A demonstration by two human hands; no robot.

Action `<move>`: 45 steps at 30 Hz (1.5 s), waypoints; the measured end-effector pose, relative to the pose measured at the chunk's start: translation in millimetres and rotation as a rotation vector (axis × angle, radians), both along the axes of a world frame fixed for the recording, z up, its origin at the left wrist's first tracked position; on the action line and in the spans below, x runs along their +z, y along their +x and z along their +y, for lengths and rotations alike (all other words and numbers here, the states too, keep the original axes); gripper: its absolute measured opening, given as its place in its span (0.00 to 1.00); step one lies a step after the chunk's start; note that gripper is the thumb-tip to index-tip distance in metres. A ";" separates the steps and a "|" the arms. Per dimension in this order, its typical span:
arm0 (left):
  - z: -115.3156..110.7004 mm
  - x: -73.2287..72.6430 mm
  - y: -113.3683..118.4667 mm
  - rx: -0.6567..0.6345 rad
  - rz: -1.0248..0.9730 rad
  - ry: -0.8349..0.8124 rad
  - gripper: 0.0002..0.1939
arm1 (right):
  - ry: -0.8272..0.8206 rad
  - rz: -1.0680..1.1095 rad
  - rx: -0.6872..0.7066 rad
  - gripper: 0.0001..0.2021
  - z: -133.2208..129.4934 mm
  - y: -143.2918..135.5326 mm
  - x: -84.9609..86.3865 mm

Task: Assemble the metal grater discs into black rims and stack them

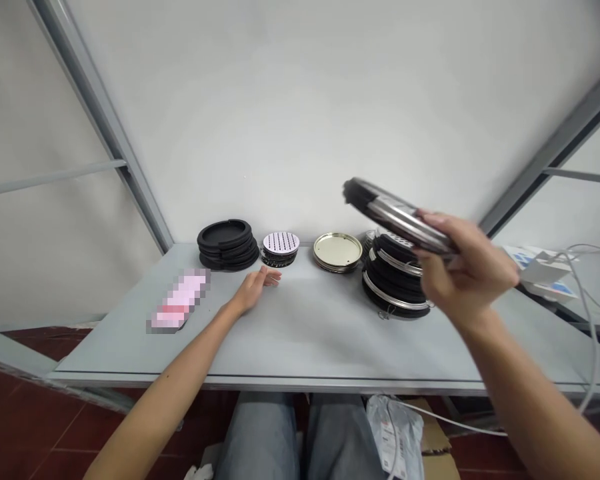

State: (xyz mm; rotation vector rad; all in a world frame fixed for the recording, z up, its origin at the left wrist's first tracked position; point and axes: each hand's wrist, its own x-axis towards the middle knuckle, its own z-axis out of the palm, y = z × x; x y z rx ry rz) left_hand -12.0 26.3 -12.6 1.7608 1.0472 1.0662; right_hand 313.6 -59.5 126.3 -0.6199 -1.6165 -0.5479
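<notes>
The right hand grips a flat, round black-and-silver disc by its near right edge, fingers closed on it with the thumb below; the disc is raised clear of the grey desk and tilted, its black left end higher than the gripped end; its outline is slightly blurred.

The left hand is empty, fingers released and loosely extended, low over the desk; whether it touches the surface I cannot tell; its fingertips point toward the centre, just in front of a small round stack topped by a pale lilac perforated plate.

Along the back of the desk, left to right, stand a stack of matte black round trays; the small lilac-topped stack; a low stack of pale gold round metal plates; and a tall stack of black round pieces with silver metal bands, a small wire clasp at its front; the held disc partly overlaps the top of this tall stack in the view.

Nearer the left side of the desk lies a pixelated oblong object; at the far right are a small white box and white cables; below the front edge show two legs in blue jeans, a clear plastic bag and brown cardboard.
</notes>
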 end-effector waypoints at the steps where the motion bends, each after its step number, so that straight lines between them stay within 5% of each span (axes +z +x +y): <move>1: -1.1 0.5 0.6 -0.001 0.005 0.000 0.43 | 0.040 -0.049 -0.047 0.23 3.4 11.9 6.6; 8: -1.1 -2.1 0.2 0.013 0.011 0.027 0.41 | -0.074 -0.261 -0.352 0.15 39.8 93.5 -5.6; 12: -2.0 -2.0 -0.4 0.005 0.022 0.045 0.40 | -0.195 -0.379 -0.417 0.13 46.1 114.9 -14.1; 33: -2.9 -1.5 -2.2 -0.002 0.117 0.048 0.37 | -0.400 -0.323 -0.186 0.14 33.7 95.4 -7.8; 45: -0.9 -3.4 -2.8 0.006 0.176 0.070 0.33 | -0.316 -0.287 -0.145 0.14 29.3 91.9 -15.2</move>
